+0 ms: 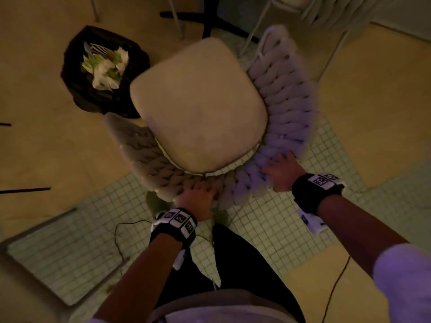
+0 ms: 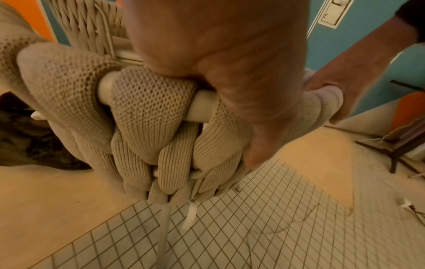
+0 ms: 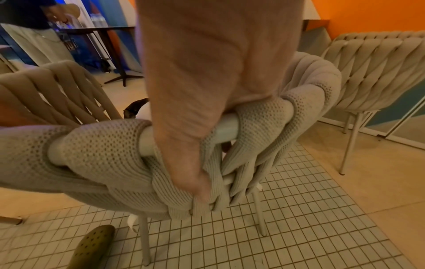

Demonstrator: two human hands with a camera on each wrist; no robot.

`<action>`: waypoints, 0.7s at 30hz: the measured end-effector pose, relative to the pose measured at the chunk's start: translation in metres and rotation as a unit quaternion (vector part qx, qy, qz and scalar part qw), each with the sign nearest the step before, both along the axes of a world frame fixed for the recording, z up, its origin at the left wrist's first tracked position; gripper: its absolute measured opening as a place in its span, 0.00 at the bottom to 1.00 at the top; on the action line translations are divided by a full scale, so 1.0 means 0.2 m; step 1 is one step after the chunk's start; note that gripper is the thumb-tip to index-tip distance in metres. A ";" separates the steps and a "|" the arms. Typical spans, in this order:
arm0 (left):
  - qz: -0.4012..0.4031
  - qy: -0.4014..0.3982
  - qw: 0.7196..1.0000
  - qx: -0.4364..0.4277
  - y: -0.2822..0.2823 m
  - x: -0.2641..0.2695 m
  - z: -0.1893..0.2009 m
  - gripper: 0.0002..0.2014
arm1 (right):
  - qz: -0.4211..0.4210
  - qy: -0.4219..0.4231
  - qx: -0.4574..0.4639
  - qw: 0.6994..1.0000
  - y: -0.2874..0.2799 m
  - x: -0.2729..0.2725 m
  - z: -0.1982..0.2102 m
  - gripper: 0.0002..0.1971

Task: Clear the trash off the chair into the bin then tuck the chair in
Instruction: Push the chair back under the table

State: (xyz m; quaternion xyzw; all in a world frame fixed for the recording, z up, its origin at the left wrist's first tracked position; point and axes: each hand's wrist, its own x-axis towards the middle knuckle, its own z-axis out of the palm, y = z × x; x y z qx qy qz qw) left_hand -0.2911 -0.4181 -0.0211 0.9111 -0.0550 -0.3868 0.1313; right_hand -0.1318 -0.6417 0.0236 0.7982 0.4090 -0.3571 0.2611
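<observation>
Chair (image 1: 198, 108) seat bare, trash (image 1: 105, 66) in bin (image 1: 77, 89) beside it; left hand (image 1: 198, 201) and right hand (image 1: 282, 173) both grip the woven backrest rail, likely to steer it under the table.

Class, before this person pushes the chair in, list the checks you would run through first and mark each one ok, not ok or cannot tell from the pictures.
1. Seat cushion free of trash: ok, nothing lies on it.
2. Trash in the bin: ok, crumpled paper sits inside the black liner.
3. Left hand holds the chair backrest: ok, fingers curl over the woven top rail.
4. Right hand holds the backrest: ok, it grips the rail farther to the right.
5. Path ahead: cannot tell, a dark table base lies beyond the seat, but the gap is unclear.
6. Bin clear of the chair: not ok, it sits against the seat's left front corner.
</observation>
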 end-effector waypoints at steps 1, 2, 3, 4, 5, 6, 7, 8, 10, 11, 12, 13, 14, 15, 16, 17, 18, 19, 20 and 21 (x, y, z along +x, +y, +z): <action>0.009 0.011 1.000 -0.002 0.00 0.00 0.01 0.28 | 0.015 -0.010 0.042 0.999 -0.03 -0.01 -0.03 0.14; 0.014 0.023 1.000 -0.006 0.00 0.00 0.01 0.25 | 0.011 -0.008 0.076 0.997 -0.06 -0.01 -0.07 0.09; 0.014 0.030 0.999 -0.008 -0.01 0.00 0.01 0.23 | -0.002 -0.003 0.103 0.995 -0.08 -0.01 -0.11 0.07; 0.008 0.030 1.000 -0.005 -0.01 0.00 0.02 0.22 | -0.008 -0.013 0.128 0.992 -0.10 -0.01 -0.12 0.06; 0.002 0.033 0.999 -0.001 0.00 0.00 0.02 0.22 | -0.005 -0.030 0.148 0.989 -0.09 -0.01 -0.10 0.05; -0.003 0.033 0.999 0.001 0.00 0.00 0.03 0.21 | -0.006 -0.038 0.162 0.986 -0.07 -0.03 -0.05 0.05; -0.007 0.028 1.000 0.001 0.00 0.00 0.03 0.21 | -0.012 -0.050 0.174 0.983 -0.06 -0.04 -0.03 0.04; -0.018 0.024 1.000 0.003 0.02 0.00 0.03 0.20 | -0.024 -0.054 0.176 0.983 -0.04 -0.06 -0.01 0.04; -0.050 0.014 0.999 0.015 0.08 -0.03 0.04 0.17 | -0.061 -0.052 0.149 0.986 0.02 -0.13 -0.01 0.05; -0.065 0.006 0.998 0.027 0.13 -0.04 0.04 0.17 | -0.081 -0.045 0.125 0.988 0.05 -0.17 -0.02 0.06; -0.077 0.004 0.996 0.038 0.19 -0.06 0.04 0.17 | -0.099 -0.027 0.098 0.990 0.09 -0.22 -0.04 0.08; -0.087 0.005 0.995 0.043 0.26 -0.07 0.05 0.18 | -0.115 -0.020 0.082 0.990 0.14 -0.28 -0.06 0.09; -0.099 0.007 0.994 0.051 0.35 -0.08 0.04 0.20 | -0.139 -0.012 0.076 0.987 0.19 -0.34 -0.08 0.10; -0.116 0.009 0.991 0.061 0.44 -0.09 0.04 0.21 | -0.167 -0.009 0.085 0.982 0.25 -0.38 -0.09 0.10; -0.131 0.013 0.989 0.068 0.54 -0.09 0.03 0.23 | -0.194 -0.002 0.100 0.976 0.32 -0.42 -0.10 0.12; -0.146 0.021 0.987 0.070 0.63 -0.08 0.04 0.24 | -0.216 -0.003 0.120 0.969 0.41 -0.46 -0.09 0.13; -0.157 0.024 0.985 0.074 0.73 -0.06 0.06 0.24 | -0.229 -0.013 0.141 0.963 0.49 -0.50 -0.10 0.13; -0.168 0.017 0.982 0.081 0.84 -0.03 0.07 0.25 | -0.234 -0.025 0.157 0.959 0.59 -0.53 -0.10 0.13; -0.179 0.011 0.980 0.090 0.94 0.00 0.09 0.26 | -0.238 -0.029 0.170 0.956 0.68 -0.56 -0.10 0.13; -0.189 0.003 0.978 0.092 1.06 0.04 0.11 0.27 | -0.247 -0.022 0.181 0.952 0.77 -0.58 -0.10 0.13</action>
